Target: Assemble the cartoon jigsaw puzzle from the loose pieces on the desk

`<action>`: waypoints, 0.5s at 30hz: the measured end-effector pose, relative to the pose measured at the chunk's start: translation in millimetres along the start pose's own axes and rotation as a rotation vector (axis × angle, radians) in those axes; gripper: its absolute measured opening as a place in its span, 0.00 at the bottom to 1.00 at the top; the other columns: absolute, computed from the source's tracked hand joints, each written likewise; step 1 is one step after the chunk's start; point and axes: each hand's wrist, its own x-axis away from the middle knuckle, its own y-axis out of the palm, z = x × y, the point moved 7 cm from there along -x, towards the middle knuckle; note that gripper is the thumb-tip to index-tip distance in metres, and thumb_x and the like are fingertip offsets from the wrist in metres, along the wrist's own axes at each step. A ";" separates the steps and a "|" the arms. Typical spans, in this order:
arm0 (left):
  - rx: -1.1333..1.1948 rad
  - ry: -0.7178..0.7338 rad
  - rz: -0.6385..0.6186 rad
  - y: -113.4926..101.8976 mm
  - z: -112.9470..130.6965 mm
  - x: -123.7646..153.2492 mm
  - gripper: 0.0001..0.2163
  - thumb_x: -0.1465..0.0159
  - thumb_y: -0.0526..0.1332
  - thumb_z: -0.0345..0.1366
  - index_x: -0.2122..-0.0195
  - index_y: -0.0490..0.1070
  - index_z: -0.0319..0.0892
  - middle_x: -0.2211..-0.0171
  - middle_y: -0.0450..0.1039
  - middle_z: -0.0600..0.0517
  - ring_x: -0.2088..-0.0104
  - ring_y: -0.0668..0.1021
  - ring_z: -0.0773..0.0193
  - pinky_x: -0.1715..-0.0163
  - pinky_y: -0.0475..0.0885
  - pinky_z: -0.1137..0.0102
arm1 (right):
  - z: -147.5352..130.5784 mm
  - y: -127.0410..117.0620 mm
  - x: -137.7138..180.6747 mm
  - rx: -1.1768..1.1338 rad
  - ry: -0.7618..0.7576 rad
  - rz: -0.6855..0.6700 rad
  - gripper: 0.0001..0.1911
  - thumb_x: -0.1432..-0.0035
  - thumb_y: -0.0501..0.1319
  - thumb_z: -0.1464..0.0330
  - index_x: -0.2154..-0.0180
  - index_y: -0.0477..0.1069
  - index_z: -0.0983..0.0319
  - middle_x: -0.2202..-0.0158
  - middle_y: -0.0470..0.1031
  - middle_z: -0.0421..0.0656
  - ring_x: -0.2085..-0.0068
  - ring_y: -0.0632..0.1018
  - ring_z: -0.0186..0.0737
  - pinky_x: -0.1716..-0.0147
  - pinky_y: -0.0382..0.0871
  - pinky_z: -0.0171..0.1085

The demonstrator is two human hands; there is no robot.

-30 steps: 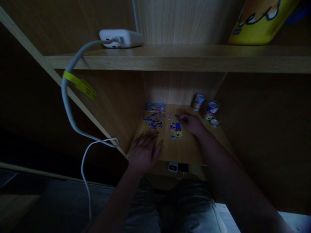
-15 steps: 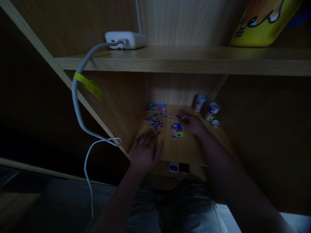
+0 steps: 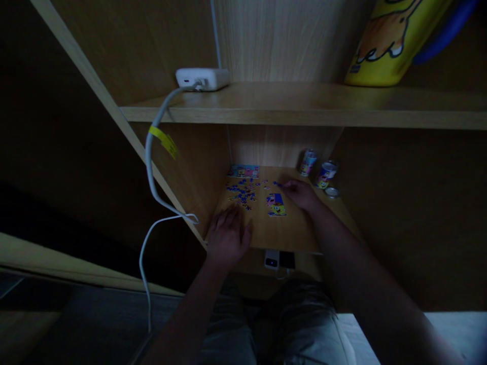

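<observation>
The right hand [image 3: 300, 194] is at a small, knobbed blue jigsaw piece [image 3: 276, 183], any finger pinch unclear. The left hand [image 3: 227, 237] lies flat, thumb spread.

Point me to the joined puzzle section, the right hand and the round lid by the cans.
Joined puzzle section [image 3: 276, 205]: head view, middle of its printed face.
Right hand [image 3: 300, 193]: head view, back of the hand.
Round lid [image 3: 332, 192]: head view, its upper face.

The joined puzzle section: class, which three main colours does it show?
The joined puzzle section shows blue, pink and yellow, seen best in the head view.
</observation>
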 end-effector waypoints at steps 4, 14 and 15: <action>0.003 -0.014 0.007 2.6 -3.4 0.3 0.25 0.24 0.57 0.46 0.33 0.72 0.36 0.32 0.73 0.36 0.31 0.73 0.40 0.30 0.66 0.42 | -6.0 -4.0 16.9 0.068 0.058 -0.143 0.12 0.32 0.64 0.59 0.60 0.80 0.60 0.58 0.88 0.44 0.56 0.85 0.46 0.56 0.74 0.39; 0.014 -0.050 0.021 6.5 -7.0 1.2 0.27 0.26 0.57 0.47 0.33 0.72 0.34 0.32 0.72 0.34 0.32 0.73 0.38 0.29 0.64 0.41 | -7.7 -27.3 140.5 0.583 0.119 0.013 0.24 0.24 0.53 0.51 0.59 0.80 0.57 0.64 0.86 0.47 0.64 0.84 0.45 0.68 0.62 0.38; 0.014 -0.050 0.020 6.2 -7.1 1.5 0.27 0.26 0.57 0.47 0.33 0.72 0.34 0.32 0.73 0.34 0.32 0.73 0.38 0.29 0.64 0.41 | -9.3 -26.6 144.6 0.610 0.116 0.027 0.25 0.24 0.51 0.50 0.60 0.80 0.57 0.65 0.86 0.47 0.65 0.84 0.45 0.69 0.61 0.38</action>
